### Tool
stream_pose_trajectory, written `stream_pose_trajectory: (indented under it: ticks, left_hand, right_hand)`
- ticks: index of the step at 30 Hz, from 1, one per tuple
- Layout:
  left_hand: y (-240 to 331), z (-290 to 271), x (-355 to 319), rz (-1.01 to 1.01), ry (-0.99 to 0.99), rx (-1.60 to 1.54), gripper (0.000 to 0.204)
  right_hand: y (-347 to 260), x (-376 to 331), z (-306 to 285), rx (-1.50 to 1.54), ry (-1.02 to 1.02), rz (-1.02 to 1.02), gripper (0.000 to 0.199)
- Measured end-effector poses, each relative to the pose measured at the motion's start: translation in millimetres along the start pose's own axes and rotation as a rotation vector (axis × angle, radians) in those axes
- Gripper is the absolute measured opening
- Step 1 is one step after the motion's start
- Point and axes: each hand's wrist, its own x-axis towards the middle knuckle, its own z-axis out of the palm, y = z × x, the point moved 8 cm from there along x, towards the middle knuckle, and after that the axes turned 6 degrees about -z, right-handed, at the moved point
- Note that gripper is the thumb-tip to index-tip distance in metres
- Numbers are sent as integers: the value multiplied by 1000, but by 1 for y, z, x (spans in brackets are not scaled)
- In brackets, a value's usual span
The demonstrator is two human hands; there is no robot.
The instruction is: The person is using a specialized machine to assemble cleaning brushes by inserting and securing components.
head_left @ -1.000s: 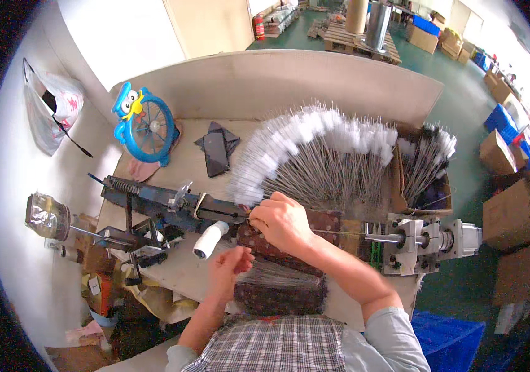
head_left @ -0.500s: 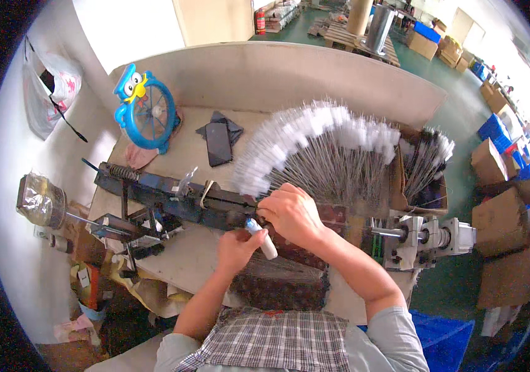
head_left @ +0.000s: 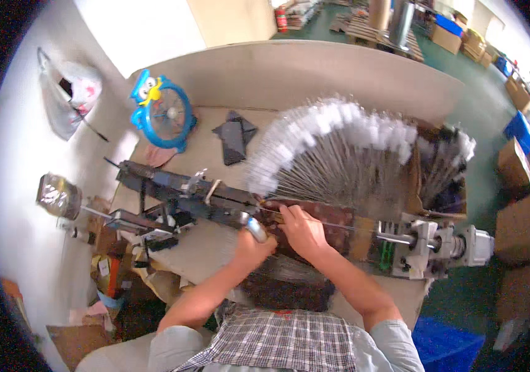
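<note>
My left hand (head_left: 254, 249) is closed round a short white cylinder with a light-blue end (head_left: 255, 229), like a handle; whether it is fixed to the machine I cannot tell. Just to its right, my right hand (head_left: 304, 230) has its fingers bent together on a thin metal wire (head_left: 339, 227). That wire runs right toward the motor spindle (head_left: 396, 238). Both hands are at the right end of a long dark metal bar machine (head_left: 215, 197). Beyond them fans out a big heap of wire-stemmed brushes with white bristle tips (head_left: 333, 127).
A cardboard box (head_left: 423, 195) of darker brushes stands right of the heap. A blue toy-shaped fan (head_left: 167, 115) and a dark phone (head_left: 234, 141) are on the table. A low board (head_left: 314, 71) borders its back. More thin wires (head_left: 283, 273) lie near my lap.
The view has swung, so the scene sits further right. My left hand has turned and wrapped round the white cylinder, hiding its lower end. My right hand has shifted a little right along the wire.
</note>
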Motion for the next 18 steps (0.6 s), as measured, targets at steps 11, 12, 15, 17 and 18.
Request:
stream_pose_trajectory:
  ticks: [11, 12, 15, 17, 18]
  left_hand:
    - [-163, -135, -15, -359, 262, -987, 28]
    - [-156, -145, -20, -409, 321, -1062, 26]
    - [-164, -162, -20, -448, 396, -1154, 24]
    - [-173, -166, -18, -440, 406, -1171, 23]
    - [-174, -167, -16, -399, 396, -1175, 21]
  right_hand:
    - [-11, -4, -8, 112, -210, -20, 22]
    - [-11, -3, -8, 116, -191, -24, 22]
    - [-12, 2, -5, 160, -201, -34, 24]
    - [-17, 4, -5, 162, -205, -49, 24]
    - [-20, 4, -6, 169, -203, -56, 24]
